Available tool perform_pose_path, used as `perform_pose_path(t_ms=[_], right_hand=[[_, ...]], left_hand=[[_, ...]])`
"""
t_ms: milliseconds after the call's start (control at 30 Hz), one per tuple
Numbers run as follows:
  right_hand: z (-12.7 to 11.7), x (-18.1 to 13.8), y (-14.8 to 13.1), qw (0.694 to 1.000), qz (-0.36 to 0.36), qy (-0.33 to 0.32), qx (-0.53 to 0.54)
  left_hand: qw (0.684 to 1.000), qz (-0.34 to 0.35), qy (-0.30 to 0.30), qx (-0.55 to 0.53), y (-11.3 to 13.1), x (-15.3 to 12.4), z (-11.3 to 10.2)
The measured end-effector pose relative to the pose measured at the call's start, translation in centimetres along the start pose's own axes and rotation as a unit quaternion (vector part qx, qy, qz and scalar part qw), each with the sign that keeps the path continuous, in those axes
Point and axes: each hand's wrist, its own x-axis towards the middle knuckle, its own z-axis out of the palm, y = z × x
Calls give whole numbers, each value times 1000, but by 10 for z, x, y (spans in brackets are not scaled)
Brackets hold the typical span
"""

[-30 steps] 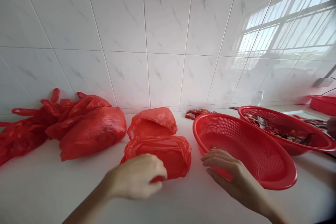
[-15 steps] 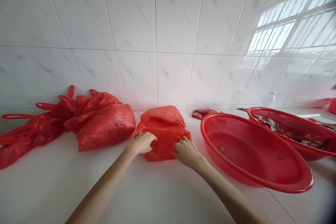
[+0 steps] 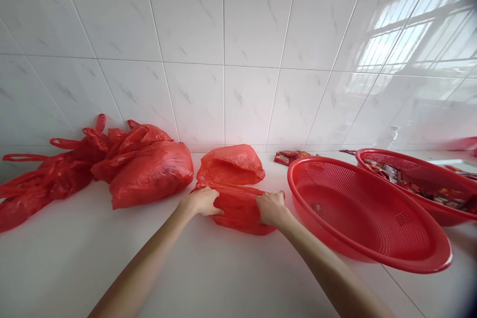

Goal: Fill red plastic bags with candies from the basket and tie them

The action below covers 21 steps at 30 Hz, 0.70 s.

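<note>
A thin red plastic bag [image 3: 238, 203] lies on the white counter in front of me, its mouth spread and its far part puffed up. My left hand [image 3: 201, 202] is closed on the bag's left edge, with the thumb pointing inward. On the opposite edge my right hand [image 3: 271, 207] is curled into a fist around the plastic. Between the two hands the near side of the bag is stretched fairly taut. Whether anything lies inside the bag, I cannot tell.
Several filled red bags [image 3: 152, 174] are heaped at the left. A red perforated basket [image 3: 354, 218] stands close to my right hand; a second basket [image 3: 406, 161] behind it holds small packets. Some red packets [image 3: 290, 157] lie by the tiled wall [image 3: 194, 104].
My right hand has moved slightly right and closed more tightly on the bag's edge. The bag's near side is pulled wider, and its mouth gapes more. My left hand has stayed nearly put.
</note>
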Motion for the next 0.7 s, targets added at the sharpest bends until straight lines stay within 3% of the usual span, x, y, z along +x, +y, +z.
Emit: perform_pose_path(t_ms=[133, 400, 700], right_hand=[[-2, -1, 6, 1000, 22, 5, -5], [5, 6, 0, 999, 30, -24, -11], [-19, -24, -12, 996, -22, 89, 16]], left_hand=[[999, -10, 16, 29, 6, 1, 2], [997, -20, -14, 71, 19, -3, 4], [995, 25, 62, 79, 26, -5, 4]])
